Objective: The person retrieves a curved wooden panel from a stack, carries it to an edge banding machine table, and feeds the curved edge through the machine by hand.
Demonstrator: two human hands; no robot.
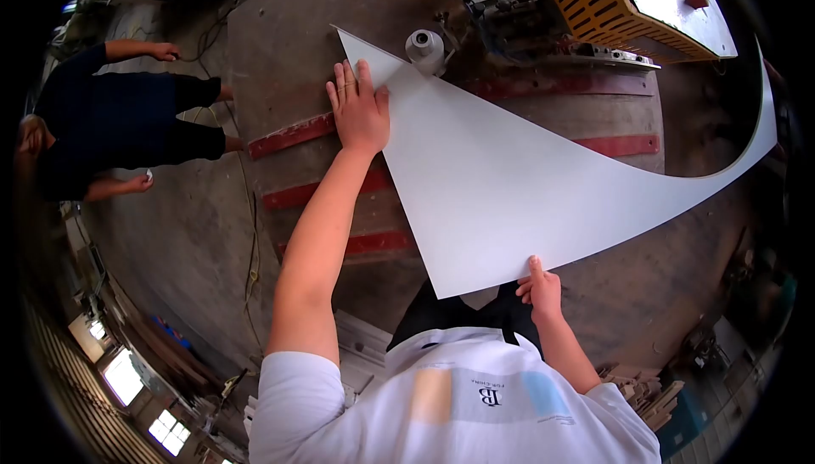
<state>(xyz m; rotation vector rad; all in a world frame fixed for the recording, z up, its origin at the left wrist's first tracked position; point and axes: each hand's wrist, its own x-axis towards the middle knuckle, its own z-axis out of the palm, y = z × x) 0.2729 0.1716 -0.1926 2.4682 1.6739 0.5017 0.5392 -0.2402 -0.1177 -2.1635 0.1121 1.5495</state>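
A large white panel (501, 184) with a curved cut-out on its right side lies over a brown worktable (280, 48) with red strips (293, 134). Near the panel's upper left corner, my left hand (361, 116) rests flat on its edge, fingers spread. My right hand (541, 288) grips the panel's near edge, thumb on top and the other fingers partly hidden below. A round grey machine part (424, 50) touches or nearly touches the panel's far edge.
Beyond the panel stands a machine (509, 5) with a yellow slotted guard (594, 5). Another person (127, 116) in dark clothes is at the left. Cables (253, 252) run along the floor. Wood scraps (649, 396) lie at the lower right.
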